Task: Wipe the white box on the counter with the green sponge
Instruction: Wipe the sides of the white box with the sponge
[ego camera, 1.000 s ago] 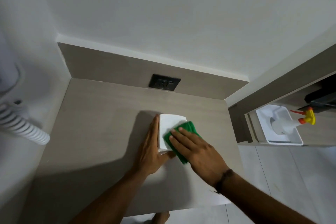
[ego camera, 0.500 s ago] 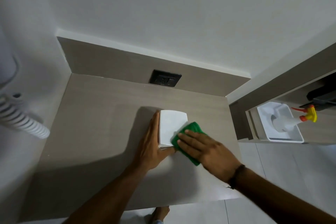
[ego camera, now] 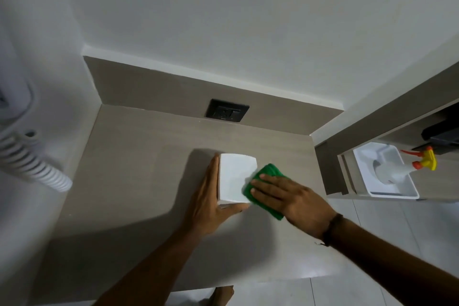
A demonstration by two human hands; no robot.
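At frame centre, a small white rectangular box sits on the grey-beige counter. The left hand braces its left side; the right hand presses a folded green sponge flat against its right edge.

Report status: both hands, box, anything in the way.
Left hand flat against white box side. Right hand presses green sponge on its right edge. Counter unobstructed.

No readable text, labels or numbers; marks on black wall socket too blurred.
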